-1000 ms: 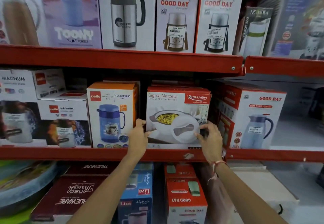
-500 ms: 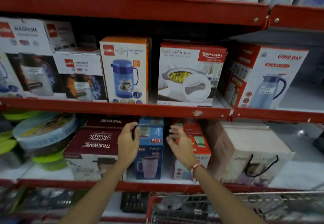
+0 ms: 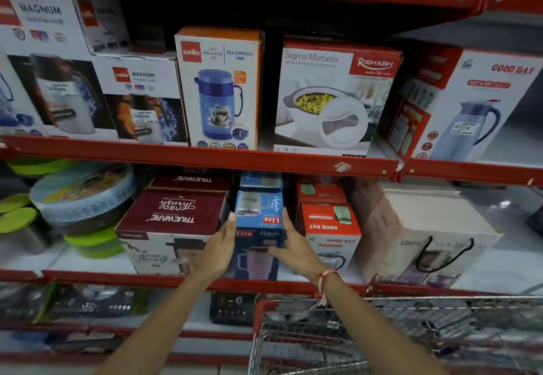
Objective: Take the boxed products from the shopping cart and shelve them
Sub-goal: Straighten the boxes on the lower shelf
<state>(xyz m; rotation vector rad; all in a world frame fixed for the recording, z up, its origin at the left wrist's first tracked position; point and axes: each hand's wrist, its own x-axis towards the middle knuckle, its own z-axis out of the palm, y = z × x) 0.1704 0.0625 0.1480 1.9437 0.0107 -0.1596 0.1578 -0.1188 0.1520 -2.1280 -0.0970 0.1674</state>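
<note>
A blue Liza box [image 3: 258, 216] stands on the lower red shelf [image 3: 117, 279], between a maroon Trueware box [image 3: 173, 222] and a red Good Day box [image 3: 332, 228]. My left hand [image 3: 219, 245] presses flat on its left side. My right hand [image 3: 293, 247] clasps its right side and front. The white Sigma Marbella casserole box [image 3: 332, 95] sits on the shelf above [image 3: 205, 157], with no hand on it. The wire shopping cart [image 3: 382, 333] with a red rim is at the lower right, its contents blurred.
Cello jug boxes [image 3: 219, 87] and Magnum boxes [image 3: 138, 95] fill the upper shelf's left. A large Good Day jug box [image 3: 470, 101] stands right. Green-lidded containers [image 3: 85, 198] stack at lower left. A Ganesh box [image 3: 423, 236] sits lower right.
Both hands left the Sigma Marbella box on the upper shelf, dropped to the lower shelf and closed on the sides of the blue Liza box. The view tilted down.
</note>
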